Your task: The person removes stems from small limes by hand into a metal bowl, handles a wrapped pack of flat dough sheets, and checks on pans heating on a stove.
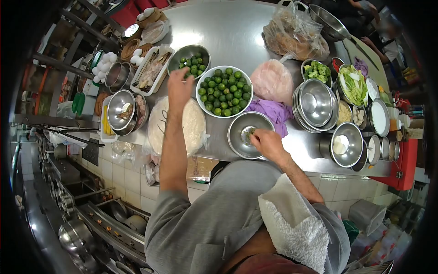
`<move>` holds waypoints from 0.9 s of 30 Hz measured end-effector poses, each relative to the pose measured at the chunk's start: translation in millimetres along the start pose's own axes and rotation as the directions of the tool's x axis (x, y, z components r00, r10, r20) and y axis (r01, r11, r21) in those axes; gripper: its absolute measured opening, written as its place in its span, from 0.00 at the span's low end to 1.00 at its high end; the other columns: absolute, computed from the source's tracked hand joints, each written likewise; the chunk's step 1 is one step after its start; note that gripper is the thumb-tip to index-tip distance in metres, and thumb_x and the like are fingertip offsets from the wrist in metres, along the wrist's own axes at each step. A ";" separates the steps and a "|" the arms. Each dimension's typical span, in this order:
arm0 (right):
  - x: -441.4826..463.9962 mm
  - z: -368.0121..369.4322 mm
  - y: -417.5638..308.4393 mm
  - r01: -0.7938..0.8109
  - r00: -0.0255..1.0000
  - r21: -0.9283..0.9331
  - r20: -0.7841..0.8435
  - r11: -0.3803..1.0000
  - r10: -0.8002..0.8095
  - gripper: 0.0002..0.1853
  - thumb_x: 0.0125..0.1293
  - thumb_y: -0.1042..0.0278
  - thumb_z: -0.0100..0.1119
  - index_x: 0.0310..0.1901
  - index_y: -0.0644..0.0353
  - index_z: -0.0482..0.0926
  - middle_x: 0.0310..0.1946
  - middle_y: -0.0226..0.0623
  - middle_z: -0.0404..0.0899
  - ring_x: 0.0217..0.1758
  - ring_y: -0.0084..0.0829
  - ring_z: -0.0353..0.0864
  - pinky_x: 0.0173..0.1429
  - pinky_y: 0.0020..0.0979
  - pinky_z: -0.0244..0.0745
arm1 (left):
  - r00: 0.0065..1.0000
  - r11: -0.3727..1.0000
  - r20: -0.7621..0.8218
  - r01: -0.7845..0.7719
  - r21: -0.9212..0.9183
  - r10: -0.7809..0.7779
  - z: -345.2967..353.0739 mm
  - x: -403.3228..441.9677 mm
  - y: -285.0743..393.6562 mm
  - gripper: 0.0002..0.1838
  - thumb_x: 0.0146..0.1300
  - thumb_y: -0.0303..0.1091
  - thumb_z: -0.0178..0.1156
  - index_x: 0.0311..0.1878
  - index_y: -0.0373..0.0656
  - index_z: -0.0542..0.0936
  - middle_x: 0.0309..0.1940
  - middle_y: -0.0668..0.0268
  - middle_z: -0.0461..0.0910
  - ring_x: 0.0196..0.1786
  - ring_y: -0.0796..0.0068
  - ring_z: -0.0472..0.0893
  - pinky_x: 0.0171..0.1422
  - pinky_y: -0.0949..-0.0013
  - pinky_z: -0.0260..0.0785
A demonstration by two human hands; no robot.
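My left hand (180,87) reaches over the near rim of a steel bowl (172,68) that holds several green limes (195,63). Its fingers are blurred, and anything between them is hard to see. A white bowl (199,101) full of green limes (223,91) stands to the right of it. Lower down, my right hand (266,142) is over the right side of a small steel bowl (235,137), fingers pressed together on something too small to name. Greenish-brown bits (248,132) show in that bowl beside the fingertips.
A bagged pale round mass (196,125) lies below my left forearm. Purple cloth (273,112) and a pink bag (271,80) lie right of the limes. Stacked steel bowls (315,102) and vegetable bowls (353,84) stand at right, a white basket (155,77) at left.
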State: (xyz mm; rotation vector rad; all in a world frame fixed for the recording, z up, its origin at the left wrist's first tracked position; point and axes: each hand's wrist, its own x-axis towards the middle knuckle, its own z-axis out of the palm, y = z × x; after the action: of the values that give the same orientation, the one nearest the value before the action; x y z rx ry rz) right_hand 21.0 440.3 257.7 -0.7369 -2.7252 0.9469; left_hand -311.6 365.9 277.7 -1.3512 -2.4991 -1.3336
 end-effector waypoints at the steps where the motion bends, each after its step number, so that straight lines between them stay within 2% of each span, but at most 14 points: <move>1: -0.7 -0.8 -0.6 -0.001 1.000 0.000 -0.001 1.000 0.001 0.07 0.60 0.66 0.57 0.31 0.60 0.77 0.26 0.43 0.78 0.28 0.49 0.78 0.32 0.46 0.73 | 0.993 0.991 -0.101 -0.051 0.125 0.064 -2.7 14.1 -5.4 0.18 0.54 0.32 0.66 0.49 0.41 0.80 0.48 0.55 0.75 0.46 0.58 0.76 0.53 0.61 0.69; 2: -0.9 -3.1 -1.5 -0.003 1.000 0.034 -0.010 0.999 0.003 0.07 0.61 0.66 0.57 0.32 0.60 0.76 0.28 0.42 0.78 0.30 0.48 0.78 0.33 0.45 0.73 | 0.972 0.964 -0.192 -0.088 0.252 0.139 -2.5 21.0 -9.0 0.19 0.53 0.34 0.66 0.49 0.42 0.80 0.49 0.55 0.75 0.50 0.56 0.74 0.57 0.58 0.66; 3: -0.6 -6.0 -2.1 -0.005 1.000 0.067 -0.021 0.998 0.007 0.07 0.61 0.65 0.57 0.32 0.60 0.76 0.30 0.41 0.78 0.31 0.48 0.78 0.35 0.45 0.73 | 0.971 0.964 -0.192 -0.091 0.250 0.142 1.8 21.5 -11.1 0.19 0.53 0.34 0.66 0.49 0.42 0.80 0.49 0.55 0.75 0.50 0.56 0.74 0.57 0.58 0.66; 5: 0.4 -12.5 -1.6 -0.029 1.000 0.084 -0.008 0.996 0.030 0.07 0.62 0.65 0.57 0.34 0.60 0.76 0.32 0.41 0.78 0.34 0.48 0.78 0.37 0.45 0.73 | 0.983 0.958 -0.041 -0.166 0.234 0.180 9.3 18.7 9.9 0.21 0.51 0.37 0.68 0.50 0.46 0.80 0.53 0.57 0.74 0.55 0.54 0.70 0.61 0.55 0.62; 6: 0.6 -14.3 -1.8 -0.053 0.999 0.104 0.012 0.993 0.052 0.07 0.62 0.65 0.57 0.35 0.60 0.76 0.34 0.41 0.78 0.36 0.48 0.79 0.39 0.45 0.73 | 0.983 0.963 0.084 -0.177 0.201 0.163 14.7 9.1 22.7 0.21 0.50 0.39 0.69 0.49 0.49 0.81 0.52 0.61 0.73 0.56 0.58 0.69 0.61 0.55 0.60; 10: 0.5 -15.0 -0.6 -0.059 0.998 0.127 0.022 0.990 0.056 0.07 0.62 0.65 0.57 0.36 0.59 0.77 0.34 0.41 0.77 0.37 0.48 0.78 0.40 0.45 0.72 | 0.966 0.968 0.237 -0.157 0.198 0.108 49.2 -23.1 39.6 0.20 0.49 0.40 0.70 0.48 0.50 0.81 0.49 0.64 0.73 0.56 0.61 0.67 0.62 0.54 0.54; 12: 1.6 -12.9 1.7 0.013 0.998 0.165 0.052 0.986 -0.021 0.07 0.62 0.66 0.57 0.38 0.59 0.77 0.34 0.42 0.77 0.37 0.47 0.78 0.40 0.44 0.73 | 0.967 0.944 0.225 -0.179 0.278 0.117 56.7 -27.5 38.1 0.19 0.49 0.40 0.70 0.47 0.52 0.82 0.47 0.66 0.74 0.56 0.63 0.69 0.61 0.54 0.57; 16: 2.4 -15.5 -0.4 0.039 0.997 0.191 0.064 0.981 -0.052 0.07 0.63 0.67 0.56 0.37 0.60 0.77 0.34 0.41 0.77 0.37 0.47 0.78 0.40 0.43 0.73 | 0.979 0.960 0.164 -0.158 0.233 0.121 45.6 -13.9 34.9 0.18 0.50 0.40 0.70 0.46 0.51 0.82 0.48 0.65 0.74 0.56 0.61 0.69 0.62 0.53 0.56; 18: 1.9 -16.6 -0.9 0.050 0.997 0.205 0.050 0.977 -0.061 0.07 0.63 0.67 0.56 0.37 0.60 0.77 0.34 0.41 0.77 0.36 0.47 0.78 0.40 0.43 0.73 | 0.998 0.982 -0.014 -0.061 0.181 0.065 32.2 3.4 25.4 0.18 0.53 0.41 0.67 0.48 0.50 0.81 0.51 0.66 0.72 0.58 0.64 0.67 0.62 0.51 0.52; 19: 1.6 -16.8 -0.8 0.050 0.997 0.207 0.052 0.977 -0.062 0.07 0.63 0.67 0.56 0.37 0.60 0.77 0.34 0.41 0.77 0.36 0.47 0.78 0.40 0.43 0.73 | 0.998 0.981 -0.014 -0.060 0.183 0.063 25.7 12.9 16.0 0.18 0.53 0.41 0.67 0.48 0.50 0.81 0.51 0.66 0.72 0.58 0.64 0.67 0.62 0.51 0.52; 22: 2.1 -17.3 0.3 0.060 0.995 0.209 0.060 0.976 -0.075 0.06 0.63 0.67 0.56 0.37 0.59 0.77 0.34 0.41 0.77 0.37 0.46 0.78 0.40 0.42 0.73 | 0.982 0.967 -0.186 0.012 0.255 0.037 13.5 28.2 5.8 0.19 0.55 0.40 0.65 0.51 0.53 0.80 0.53 0.66 0.73 0.58 0.63 0.67 0.62 0.51 0.53; 24: 3.6 -17.6 0.5 0.057 0.995 0.199 0.070 0.978 -0.072 0.06 0.63 0.66 0.56 0.37 0.59 0.77 0.34 0.40 0.78 0.37 0.46 0.79 0.40 0.42 0.73 | 0.994 0.950 -0.028 -0.088 0.300 0.101 18.2 28.8 17.7 0.20 0.56 0.40 0.65 0.54 0.55 0.79 0.54 0.66 0.72 0.58 0.62 0.68 0.61 0.51 0.54; 25: 4.8 -17.8 0.4 0.059 0.995 0.201 0.067 0.978 -0.074 0.06 0.63 0.66 0.56 0.37 0.59 0.77 0.34 0.40 0.78 0.37 0.46 0.79 0.40 0.42 0.73 | 0.994 0.949 -0.029 -0.090 0.302 0.104 25.5 25.4 23.6 0.20 0.56 0.40 0.65 0.54 0.55 0.79 0.54 0.66 0.72 0.58 0.62 0.68 0.61 0.51 0.54; 27: 5.0 -17.8 -0.3 0.077 0.994 0.199 0.064 0.977 -0.092 0.06 0.63 0.67 0.56 0.37 0.59 0.77 0.34 0.40 0.78 0.37 0.46 0.79 0.40 0.42 0.73 | 0.953 0.928 0.221 -0.261 0.265 0.205 44.9 14.3 30.9 0.20 0.56 0.40 0.65 0.54 0.56 0.79 0.53 0.66 0.73 0.58 0.63 0.68 0.61 0.52 0.54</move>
State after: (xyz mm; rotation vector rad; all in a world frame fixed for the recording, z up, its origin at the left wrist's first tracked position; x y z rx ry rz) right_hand 22.0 452.2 271.8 -0.5564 -2.6480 1.2225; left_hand -283.0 414.4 275.2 -1.7038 -2.4190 -0.7876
